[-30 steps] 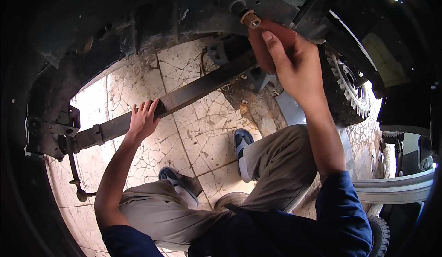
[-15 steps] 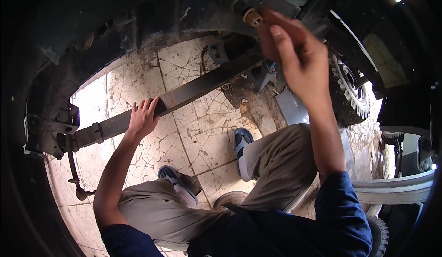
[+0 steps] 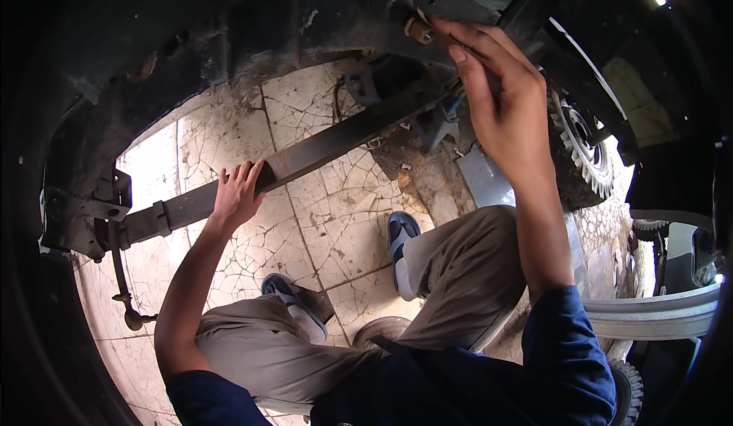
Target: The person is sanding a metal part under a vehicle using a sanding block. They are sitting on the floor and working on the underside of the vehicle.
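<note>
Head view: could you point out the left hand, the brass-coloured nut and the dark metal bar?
Left hand [image 3: 237, 195]: head view, back of the hand.
Nut [image 3: 421, 31]: head view, visible end.
Metal bar [image 3: 314, 156]: head view, bare stretch near its middle.

Written matter: lettering, labels, brands, numbers, signs — none that you can read, on the left or the right, near or far.
</note>
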A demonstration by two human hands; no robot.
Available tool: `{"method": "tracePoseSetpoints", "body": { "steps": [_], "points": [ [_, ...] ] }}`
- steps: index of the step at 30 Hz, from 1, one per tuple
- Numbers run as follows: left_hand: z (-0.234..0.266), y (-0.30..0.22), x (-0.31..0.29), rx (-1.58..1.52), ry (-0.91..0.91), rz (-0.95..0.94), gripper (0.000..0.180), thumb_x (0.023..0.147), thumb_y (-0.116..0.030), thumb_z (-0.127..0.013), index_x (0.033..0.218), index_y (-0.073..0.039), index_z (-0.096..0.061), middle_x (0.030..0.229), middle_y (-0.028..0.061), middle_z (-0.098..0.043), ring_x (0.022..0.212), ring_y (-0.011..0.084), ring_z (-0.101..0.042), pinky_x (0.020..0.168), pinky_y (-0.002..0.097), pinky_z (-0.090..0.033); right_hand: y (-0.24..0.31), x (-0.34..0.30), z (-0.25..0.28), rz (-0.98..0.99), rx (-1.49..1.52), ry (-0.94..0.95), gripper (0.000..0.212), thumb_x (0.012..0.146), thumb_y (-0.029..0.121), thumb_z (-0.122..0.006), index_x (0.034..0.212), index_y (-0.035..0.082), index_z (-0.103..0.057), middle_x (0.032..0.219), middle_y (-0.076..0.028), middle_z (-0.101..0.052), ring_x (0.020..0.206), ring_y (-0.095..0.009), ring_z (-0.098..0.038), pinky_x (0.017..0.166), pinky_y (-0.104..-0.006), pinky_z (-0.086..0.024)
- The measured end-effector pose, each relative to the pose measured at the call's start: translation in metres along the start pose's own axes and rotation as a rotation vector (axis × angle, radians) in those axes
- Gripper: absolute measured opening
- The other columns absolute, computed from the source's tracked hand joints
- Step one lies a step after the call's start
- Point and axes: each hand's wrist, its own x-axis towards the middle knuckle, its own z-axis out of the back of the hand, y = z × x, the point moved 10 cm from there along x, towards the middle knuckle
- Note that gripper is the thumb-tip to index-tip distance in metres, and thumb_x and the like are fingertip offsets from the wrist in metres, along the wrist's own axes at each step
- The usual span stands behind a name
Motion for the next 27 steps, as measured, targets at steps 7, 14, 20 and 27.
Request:
{"method": "tracePoseSetpoints", "body": {
  "steps": [7,14,20,27],
  "points": [
    [-0.002,0.001,0.001,-0.007,0.0,-0.001,0.076,0.087,-0.031,-0.071,0.151,-0.013,-0.033,0.142,0.0145,-0.047,0.132,0.031,-0.045,0.111,0.0585,-0.032,0.0,0.001,-0.001,-0.041,0.026,-0.013,0.024,0.094,-0.001,-0.057,0.116,0.001,-0.068,0.097,-0.013,-0.067,0.083,-0.025,-0.07,0.073,-0.0306,-0.053],
    [-0.002,0.002,-0.001,0.0,0.013,0.006,0.076,0.087,-0.03,-0.071,0.151,-0.013,-0.032,0.142,0.0147,-0.047,0.132,0.0314,-0.045,0.111,0.0586,-0.031,0.001,0.003,0.001,-0.037,0.031,0.015,0.023,0.095,0.0,-0.058,0.115,0.001,-0.069,0.1,-0.012,-0.067,0.083,-0.024,-0.07,0.073,-0.0306,-0.053],
    [-0.002,0.001,0.0,-0.001,0.002,0.001,0.077,0.087,-0.03,-0.071,0.151,-0.013,-0.032,0.141,0.0145,-0.047,0.132,0.0313,-0.045,0.112,0.0584,-0.031,-0.017,0.002,-0.008,-0.123,-0.013,0.082,0.025,0.094,-0.002,-0.057,0.116,0.003,-0.069,0.099,-0.012,-0.067,0.085,-0.024,-0.07,0.074,-0.0313,-0.053],
    [-0.003,0.002,0.0,-0.002,0.017,0.005,0.078,0.087,-0.03,-0.071,0.151,-0.013,-0.032,0.142,0.0142,-0.046,0.133,0.0317,-0.045,0.112,0.0585,-0.031,-0.005,0.003,-0.004,-0.081,-0.016,0.043,0.028,0.094,-0.003,-0.056,0.118,0.004,-0.069,0.102,-0.012,-0.067,0.09,-0.023,-0.069,0.078,-0.0305,-0.053]
  ]
}}
